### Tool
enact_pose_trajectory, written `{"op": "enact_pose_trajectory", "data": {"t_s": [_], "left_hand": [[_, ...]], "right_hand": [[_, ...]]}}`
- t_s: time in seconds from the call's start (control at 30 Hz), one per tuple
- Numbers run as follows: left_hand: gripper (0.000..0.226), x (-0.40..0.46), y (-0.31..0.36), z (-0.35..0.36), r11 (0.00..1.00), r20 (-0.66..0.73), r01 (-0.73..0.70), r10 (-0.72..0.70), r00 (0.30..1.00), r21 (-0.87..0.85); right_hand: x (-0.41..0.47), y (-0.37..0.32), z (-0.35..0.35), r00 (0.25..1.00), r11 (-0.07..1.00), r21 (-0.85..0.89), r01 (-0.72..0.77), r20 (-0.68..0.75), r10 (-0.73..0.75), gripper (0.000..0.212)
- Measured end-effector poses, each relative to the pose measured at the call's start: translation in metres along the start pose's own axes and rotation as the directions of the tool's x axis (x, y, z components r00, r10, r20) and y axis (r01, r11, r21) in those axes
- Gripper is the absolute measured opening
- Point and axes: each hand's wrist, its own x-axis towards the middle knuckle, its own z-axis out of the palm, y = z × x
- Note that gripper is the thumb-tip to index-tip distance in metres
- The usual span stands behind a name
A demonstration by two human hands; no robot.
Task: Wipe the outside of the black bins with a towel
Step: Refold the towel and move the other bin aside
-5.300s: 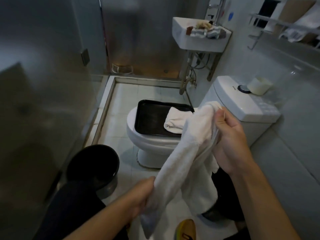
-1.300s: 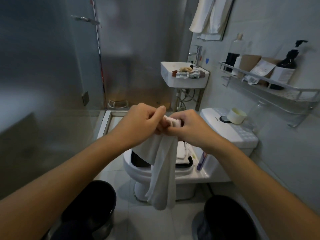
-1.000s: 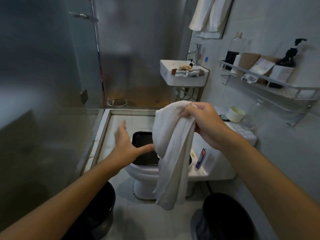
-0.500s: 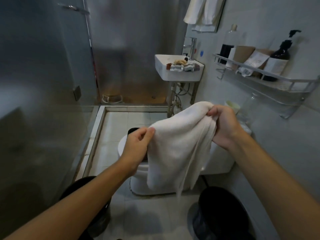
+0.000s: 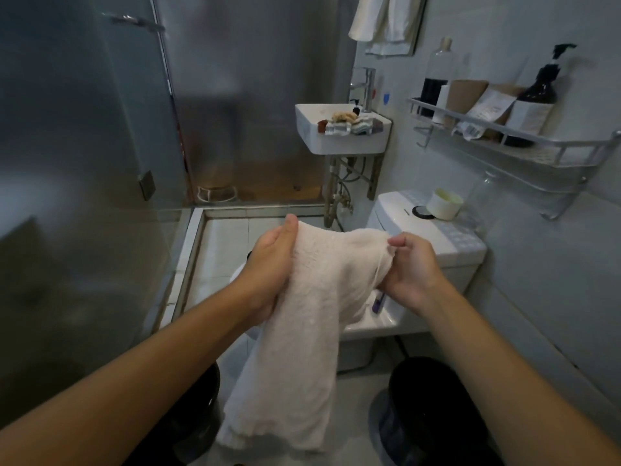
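- Both hands have dropped lower since half a second ago; left hand (image 5: 272,264) and right hand (image 5: 408,267) each grip the towel (image 5: 302,334).
- Towel pale, nubbly, hanging in one long fold.
- Left bin (image 5: 198,412) mostly hidden, seemingly black; right bin (image 5: 433,408) cut off below.

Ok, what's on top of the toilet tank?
On the tank stands a small white cup beside a dark round flush button. The tank's near left corner is hidden behind the right hand.

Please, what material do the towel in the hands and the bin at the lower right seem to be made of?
Towel: looks like soft cotton terry, off-white and matte; its surface is nubby and it drapes limply. Bin: black, with a faint sheen on its wall, probably plastic, though the dim light leaves coated metal possible.
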Motion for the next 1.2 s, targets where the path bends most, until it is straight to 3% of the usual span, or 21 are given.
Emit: {"op": "enact_pose_trajectory", "data": {"t_s": [0.07,0.17,0.23,0.3,0.43,0.6,0.7,0.77,0.87,0.93,1.0,1.07,1.13,1.2], "left_hand": [[0.043,-0.001,0.001,-0.002,0.998,-0.007,0.019,-0.019,1.000,-0.052],[0.046,-0.002,0.003,-0.006,0.991,0.000,0.043,-0.043,0.999,-0.129],[0.044,-0.002,0.002,-0.008,0.986,0.031,0.066,-0.062,0.998,-0.151],[0.039,-0.001,0.001,-0.011,0.988,0.052,0.085,-0.078,0.996,-0.133],[0.059,0.006,-0.004,-0.025,0.990,0.086,0.049,-0.038,0.996,-0.135],[0.035,0.004,-0.015,-0.031,0.966,0.143,-0.125,0.094,0.985,0.228],[0.042,0.007,-0.019,-0.037,0.961,0.042,-0.036,0.025,0.999,0.276],[0.055,0.011,-0.017,-0.038,0.948,-0.147,0.128,-0.088,0.985,0.290],[0.070,0.014,-0.013,-0.034,0.920,-0.329,0.299,-0.209,0.921,0.253],[0.078,0.017,-0.009,-0.035,0.940,-0.334,0.240,-0.151,0.930,0.243],[0.081,0.018,-0.002,-0.043,0.955,-0.216,0.148,-0.093,0.972,0.258],[0.080,0.015,0.002,-0.052,0.924,0.051,0.084,-0.111,0.993,0.372],[0.078,0.012,0.001,-0.058,0.847,0.273,-0.005,-0.165,0.948,0.531],[0.068,0.011,-0.005,-0.061,0.745,0.333,-0.109,-0.159,0.929,0.659]], "right_hand": [[-0.001,0.022,-0.004,0.996,0.998,0.000,-0.067,0.052,0.067,0.059],[-0.011,0.060,-0.007,0.927,0.984,-0.003,-0.179,0.334,0.170,0.079],[-0.022,0.074,-0.002,0.904,0.985,-0.016,-0.170,0.396,0.163,0.077],[-0.025,0.078,0.001,0.915,0.991,0.015,-0.130,0.386,0.114,0.086],[-0.017,0.068,-0.006,0.922,0.999,0.043,0.013,0.386,-0.029,0.093],[-0.011,0.061,-0.007,0.968,0.958,-0.248,0.147,0.236,-0.087,0.097],[-0.020,0.051,0.001,0.956,0.946,-0.230,0.229,0.235,-0.175,0.081],[-0.027,0.045,0.007,0.940,0.915,-0.244,0.320,0.201,-0.275,0.064],[-0.031,0.041,0.017,0.898,0.759,-0.492,0.427,0.130,-0.421,0.051],[-0.032,0.036,0.018,0.881,0.672,-0.588,0.449,0.166,-0.443,0.056],[-0.031,0.026,0.014,0.896,0.607,-0.665,0.436,0.253,-0.366,0.066],[-0.029,0.020,0.010,0.900,0.444,-0.788,0.427,0.322,-0.294,0.072],[-0.026,0.020,0.008,0.878,0.242,-0.874,0.422,0.328,-0.348,0.059],[-0.024,0.020,0.006,0.819,0.094,-0.888,0.449,0.367,-0.442,0.041]]}}
